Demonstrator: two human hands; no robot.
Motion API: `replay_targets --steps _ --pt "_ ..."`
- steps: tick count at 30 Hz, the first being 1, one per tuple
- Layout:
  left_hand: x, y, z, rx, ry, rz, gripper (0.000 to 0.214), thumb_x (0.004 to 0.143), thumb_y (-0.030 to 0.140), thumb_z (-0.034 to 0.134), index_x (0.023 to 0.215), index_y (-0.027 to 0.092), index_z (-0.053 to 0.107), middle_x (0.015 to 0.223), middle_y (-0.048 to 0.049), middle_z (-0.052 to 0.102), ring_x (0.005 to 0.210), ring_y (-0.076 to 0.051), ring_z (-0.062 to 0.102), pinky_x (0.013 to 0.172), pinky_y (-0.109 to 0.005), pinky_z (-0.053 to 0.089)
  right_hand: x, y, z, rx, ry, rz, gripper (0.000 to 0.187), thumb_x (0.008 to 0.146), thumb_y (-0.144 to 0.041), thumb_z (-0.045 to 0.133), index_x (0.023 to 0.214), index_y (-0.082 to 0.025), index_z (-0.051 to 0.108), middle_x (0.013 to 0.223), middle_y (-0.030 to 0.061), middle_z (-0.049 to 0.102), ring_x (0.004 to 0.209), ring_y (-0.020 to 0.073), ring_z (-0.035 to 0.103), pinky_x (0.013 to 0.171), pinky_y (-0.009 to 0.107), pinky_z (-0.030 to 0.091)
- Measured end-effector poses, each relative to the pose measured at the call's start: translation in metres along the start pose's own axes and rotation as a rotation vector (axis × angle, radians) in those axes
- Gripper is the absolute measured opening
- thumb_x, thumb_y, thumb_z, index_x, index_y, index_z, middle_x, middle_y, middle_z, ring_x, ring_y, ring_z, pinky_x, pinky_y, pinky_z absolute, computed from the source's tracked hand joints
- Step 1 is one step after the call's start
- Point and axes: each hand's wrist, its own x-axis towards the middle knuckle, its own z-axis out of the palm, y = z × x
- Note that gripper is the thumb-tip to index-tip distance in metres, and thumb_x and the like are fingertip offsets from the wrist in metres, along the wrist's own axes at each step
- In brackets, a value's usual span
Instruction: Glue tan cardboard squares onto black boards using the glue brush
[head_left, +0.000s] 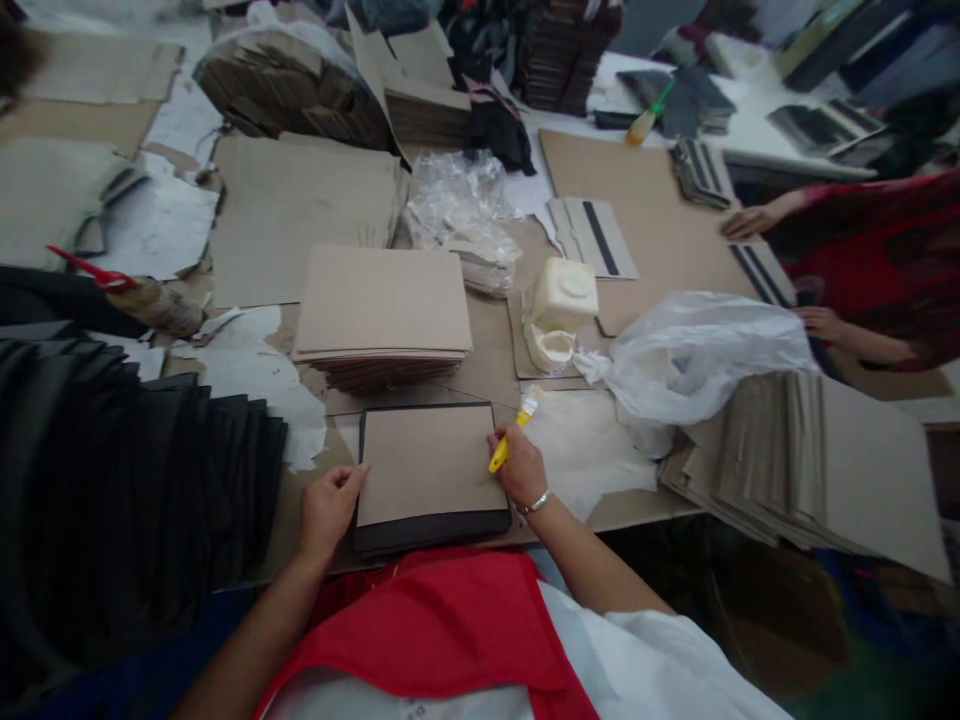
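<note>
A tan cardboard sheet [435, 465] lies on a slightly larger black sheet [442, 530], whose dark border shows mostly along the near side. At the cardboard's left edge, my left hand [328, 510] is closed, thumb and fingers pinching the edge. My right hand [520, 468] grips a small paintbrush [511, 440] with a yellow handle, its pale bristles pointing up and away. Fingers of that same hand also touch the cardboard's right edge. Just beyond stands a stack of tan cardboard sheets [386, 300]. A cut-open cream plastic jug [564, 295] is to the right of that stack.
Black folded pieces [150, 490] are piled at left, beside a red-nozzled bottle [142, 295]. On the right are a clear plastic bag [705, 350] and a leaning cardboard stack [817, 450]. A co-worker's hands [754, 220] handle striped pieces at far right.
</note>
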Motion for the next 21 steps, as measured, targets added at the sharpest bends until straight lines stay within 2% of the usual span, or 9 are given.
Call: replay_targets --steps 11,21 --pt "0.003 -0.002 0.001 0.022 0.012 0.01 0.036 0.073 0.05 0.054 0.062 0.017 0.064 0.057 0.0007 0.061 0.057 -0.014 0.054 0.053 -0.022 0.037 0.001 -0.002 0.001 -0.058 -0.027 -0.009 0.017 0.088 -0.031 0.045 0.092 -0.018 0.056 0.08 0.0054 0.064 0.067 0.0166 0.058 0.06 0.026 0.036" --pt "0.009 -0.008 0.002 -0.134 0.018 0.049 0.035 0.072 0.046 0.052 0.057 0.014 0.058 0.053 0.0015 0.053 0.054 -0.011 0.047 0.053 -0.022 0.034 0.003 -0.01 0.004 -0.139 -0.027 0.013 0.021 0.088 -0.03 0.046 0.098 -0.015 0.057 0.074 0.0042 0.059 0.06 0.0127 0.048 0.056 0.024 0.026"
